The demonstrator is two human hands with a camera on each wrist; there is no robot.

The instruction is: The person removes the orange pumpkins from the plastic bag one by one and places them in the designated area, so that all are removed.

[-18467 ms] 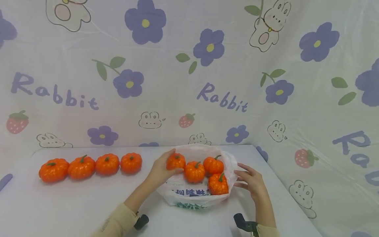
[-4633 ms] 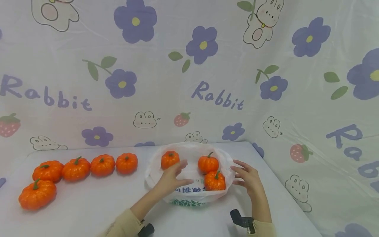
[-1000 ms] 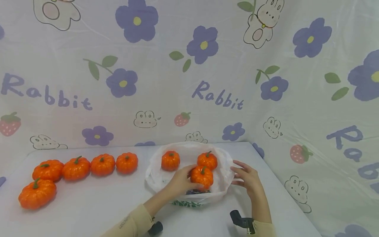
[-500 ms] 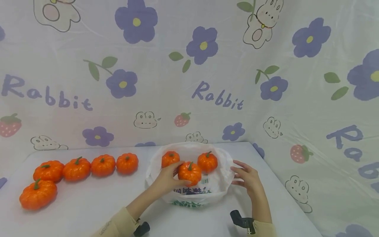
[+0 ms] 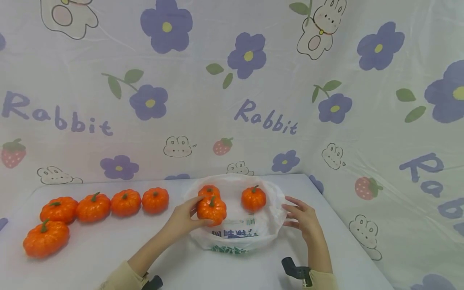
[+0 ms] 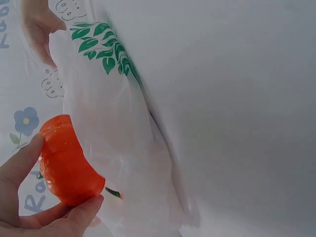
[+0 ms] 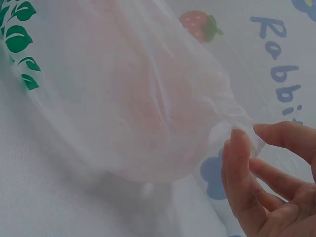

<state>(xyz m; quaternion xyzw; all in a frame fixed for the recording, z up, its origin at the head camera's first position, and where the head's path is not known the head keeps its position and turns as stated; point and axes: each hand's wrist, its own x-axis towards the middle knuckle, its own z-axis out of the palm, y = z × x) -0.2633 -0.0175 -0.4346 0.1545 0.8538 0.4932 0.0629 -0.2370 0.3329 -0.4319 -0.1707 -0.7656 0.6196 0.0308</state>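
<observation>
My left hand (image 5: 181,217) grips a small orange pumpkin (image 5: 213,210) with a green stem, thumb and fingers on its sides. The pumpkin is over the left part of an open white plastic bag (image 5: 239,243) with green leaf print. Close up in the left wrist view, the held pumpkin (image 6: 69,163) is tilted beside the bag's wall. Inside the bag, one pumpkin (image 5: 208,190) is partly hidden behind the held one, and another pumpkin (image 5: 253,199) is at the right. My right hand (image 5: 306,219) pinches the bag's right rim, the thin film between thumb and fingers (image 7: 242,153).
Several pumpkins stand in a row at the table's back left, one of them this pumpkin (image 5: 156,200). A further pumpkin (image 5: 46,238) sits in front of the row's left end. A printed rabbit-and-flower curtain (image 5: 203,100) hangs behind the white table (image 5: 108,257).
Since 18.5 s ago, one pumpkin has left the bag for the table's front left. Over the last second, my left hand has carried another leftward across the bag. The right hand stays put.
</observation>
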